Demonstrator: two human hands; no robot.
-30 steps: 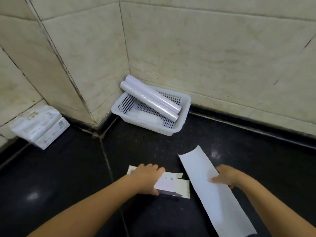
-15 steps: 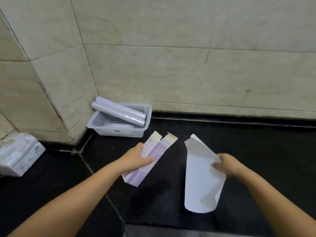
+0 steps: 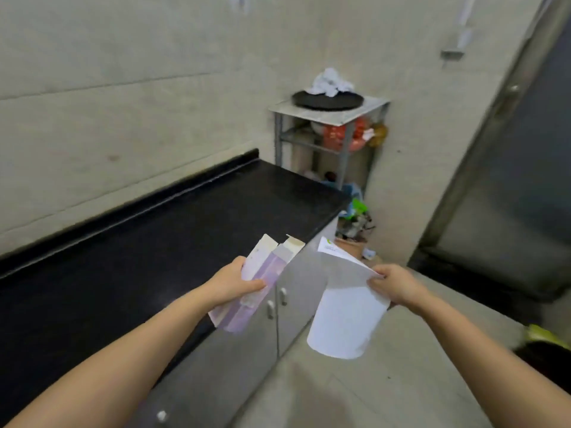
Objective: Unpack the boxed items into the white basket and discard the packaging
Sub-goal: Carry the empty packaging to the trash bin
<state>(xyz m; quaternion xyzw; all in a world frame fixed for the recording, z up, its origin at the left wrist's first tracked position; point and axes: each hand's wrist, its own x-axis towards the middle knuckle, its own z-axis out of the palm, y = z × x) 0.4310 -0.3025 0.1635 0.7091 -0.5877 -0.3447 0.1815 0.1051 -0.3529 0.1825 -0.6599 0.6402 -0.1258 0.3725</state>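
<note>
My left hand [image 3: 232, 283] grips a flattened white and purple carton [image 3: 260, 280], its open flaps pointing up and away. My right hand [image 3: 396, 285] pinches a curled white paper sheet [image 3: 344, 316] by its upper edge; the sheet hangs down in a loose roll. Both are held in the air past the front corner of the black countertop [image 3: 154, 242]. The white basket is out of view.
Grey cabinet doors [image 3: 290, 304] with small handles sit under the countertop. A metal shelf rack [image 3: 327, 134] holding a black pan and a white cloth stands at the counter's far end. Clutter lies on the floor beside it. A dark door [image 3: 519, 180] is at right.
The view has swung right, away from the corner with the basket and rolls. Both hands lifted the carton and the paper off the countertop and carried them to the counter's end.
</note>
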